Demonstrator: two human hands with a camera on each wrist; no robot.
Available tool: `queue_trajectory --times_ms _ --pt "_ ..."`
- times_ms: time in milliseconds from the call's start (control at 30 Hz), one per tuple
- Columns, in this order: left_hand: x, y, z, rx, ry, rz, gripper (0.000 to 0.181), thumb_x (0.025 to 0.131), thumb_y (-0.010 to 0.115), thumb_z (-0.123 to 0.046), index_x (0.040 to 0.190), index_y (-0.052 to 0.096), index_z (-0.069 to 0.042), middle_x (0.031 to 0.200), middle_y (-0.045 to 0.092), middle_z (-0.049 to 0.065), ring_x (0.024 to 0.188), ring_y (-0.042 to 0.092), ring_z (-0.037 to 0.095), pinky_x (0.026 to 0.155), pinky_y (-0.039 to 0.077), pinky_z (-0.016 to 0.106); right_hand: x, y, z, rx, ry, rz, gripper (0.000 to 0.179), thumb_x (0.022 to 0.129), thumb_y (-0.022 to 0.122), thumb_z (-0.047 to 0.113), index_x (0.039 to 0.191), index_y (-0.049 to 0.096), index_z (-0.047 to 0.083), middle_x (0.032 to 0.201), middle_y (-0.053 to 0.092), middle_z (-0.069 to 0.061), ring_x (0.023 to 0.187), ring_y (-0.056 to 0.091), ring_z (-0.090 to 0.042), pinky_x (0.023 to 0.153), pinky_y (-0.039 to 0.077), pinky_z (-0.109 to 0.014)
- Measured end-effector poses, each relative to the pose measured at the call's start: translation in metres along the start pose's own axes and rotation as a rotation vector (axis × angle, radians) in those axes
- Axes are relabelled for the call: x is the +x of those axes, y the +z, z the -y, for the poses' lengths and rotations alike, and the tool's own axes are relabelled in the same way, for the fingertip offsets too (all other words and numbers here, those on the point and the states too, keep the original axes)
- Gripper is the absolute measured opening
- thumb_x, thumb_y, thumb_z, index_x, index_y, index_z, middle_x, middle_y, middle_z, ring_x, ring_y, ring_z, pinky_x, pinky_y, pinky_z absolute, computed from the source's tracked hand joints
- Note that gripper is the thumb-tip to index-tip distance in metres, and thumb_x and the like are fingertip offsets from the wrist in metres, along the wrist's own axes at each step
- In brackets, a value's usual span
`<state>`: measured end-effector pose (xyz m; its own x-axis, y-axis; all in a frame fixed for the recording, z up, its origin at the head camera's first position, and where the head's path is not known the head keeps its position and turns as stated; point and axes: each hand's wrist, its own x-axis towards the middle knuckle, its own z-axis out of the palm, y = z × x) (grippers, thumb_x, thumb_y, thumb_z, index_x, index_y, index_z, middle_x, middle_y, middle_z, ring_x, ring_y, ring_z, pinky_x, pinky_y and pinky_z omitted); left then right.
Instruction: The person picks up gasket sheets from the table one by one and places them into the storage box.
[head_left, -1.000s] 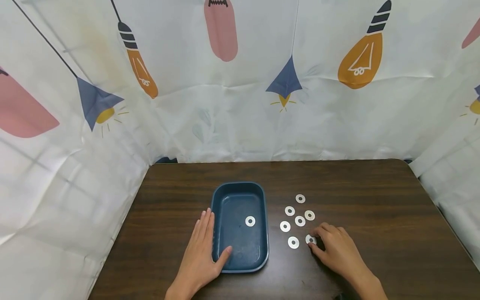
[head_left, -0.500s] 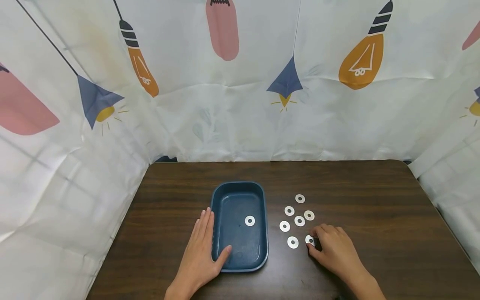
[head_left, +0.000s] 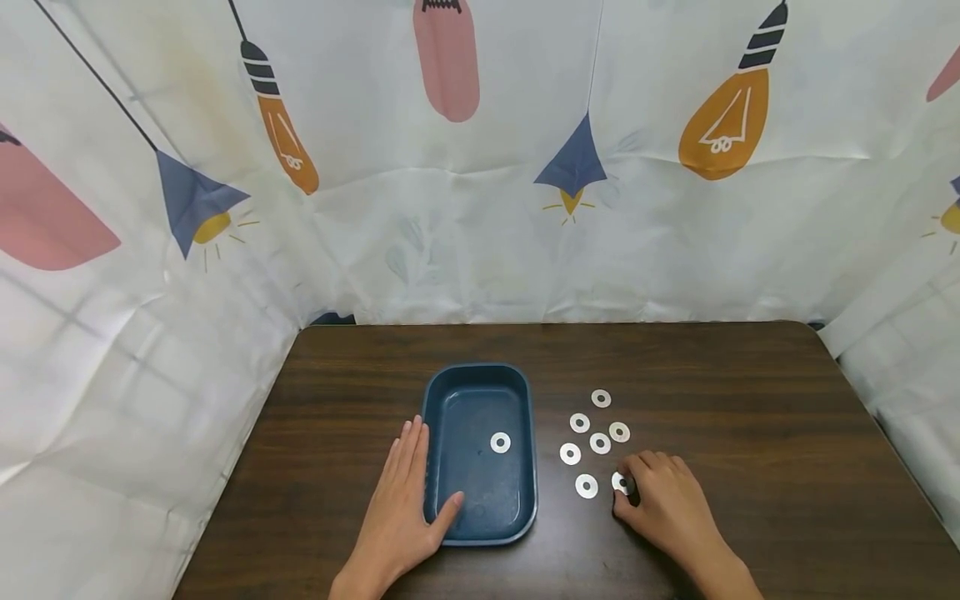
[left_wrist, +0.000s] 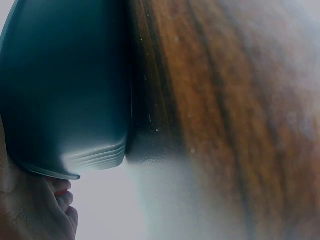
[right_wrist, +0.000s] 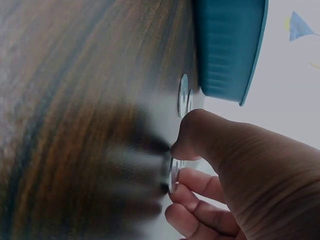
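On the table lies a blue rectangular tray (head_left: 480,517) with one flat metal washer (head_left: 500,442) inside. My left hand (head_left: 397,508) rests along its left side, fingers straight against the outer wall and thumb over the rim. To the right of the tray, my right hand (head_left: 663,504) pinches another washer (head_left: 619,482) by its edges between thumb and fingertips, low at the tabletop. In the right wrist view that washer (right_wrist: 173,175) shows between the thumb above and the fingers below. The fingers partly cover it.
Several loose washers (head_left: 600,442) lie flat between the tray and my right hand, one of them (head_left: 587,486) closest to it. The dark wooden table (head_left: 787,433) ends at a white curtain (head_left: 480,242) printed with lamps, which also hangs at both sides.
The right thumb and fingers have drawn in slightly around the washer at the same spot. The left hand, the tray and the other washers have stayed put.
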<state>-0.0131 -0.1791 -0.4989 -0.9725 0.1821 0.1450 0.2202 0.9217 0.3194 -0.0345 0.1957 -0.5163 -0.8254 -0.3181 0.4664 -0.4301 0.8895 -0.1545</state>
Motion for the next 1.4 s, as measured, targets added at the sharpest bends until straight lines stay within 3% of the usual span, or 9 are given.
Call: queue_trajectory --times_ms 433,733,1400 --pt "0.0004 0.0026 -0.0007 0.013 0.016 -0.046 0.105 0.093 0.07 -0.058 0.169 0.021 -0.005 0.178 0.023 0.014 0.166 0.02 0.032 0.132 -0.013 0.017 -0.0031 0.0019 -0.0011 0.016 0.022 -0.016 0.026 0.062 0.087 0.019 0.083 0.071 0.014 0.08 0.068 0.001 0.077 0.067 -0.022 0.076 0.055 -0.044" --pt "0.0003 0.001 -0.0003 -0.011 -0.005 -0.008 0.106 0.093 0.07 -0.057 0.169 0.018 -0.005 0.179 0.018 0.013 0.167 0.017 0.033 0.13 -0.016 0.016 -0.0051 0.0042 -0.0032 0.051 0.023 -0.035 0.025 0.062 0.088 0.019 0.082 0.073 0.016 0.08 0.069 0.004 0.076 0.067 -0.02 0.077 0.056 -0.044" --pt "0.0 0.0011 -0.0008 -0.008 -0.007 -0.012 0.106 0.092 0.071 -0.057 0.169 0.019 -0.006 0.179 0.019 0.013 0.167 0.018 0.032 0.131 -0.014 0.017 -0.0025 0.0042 -0.0085 0.093 -0.006 -0.029 0.024 0.063 0.088 0.018 0.082 0.074 0.016 0.078 0.072 0.005 0.078 0.068 -0.017 0.084 0.054 -0.045"
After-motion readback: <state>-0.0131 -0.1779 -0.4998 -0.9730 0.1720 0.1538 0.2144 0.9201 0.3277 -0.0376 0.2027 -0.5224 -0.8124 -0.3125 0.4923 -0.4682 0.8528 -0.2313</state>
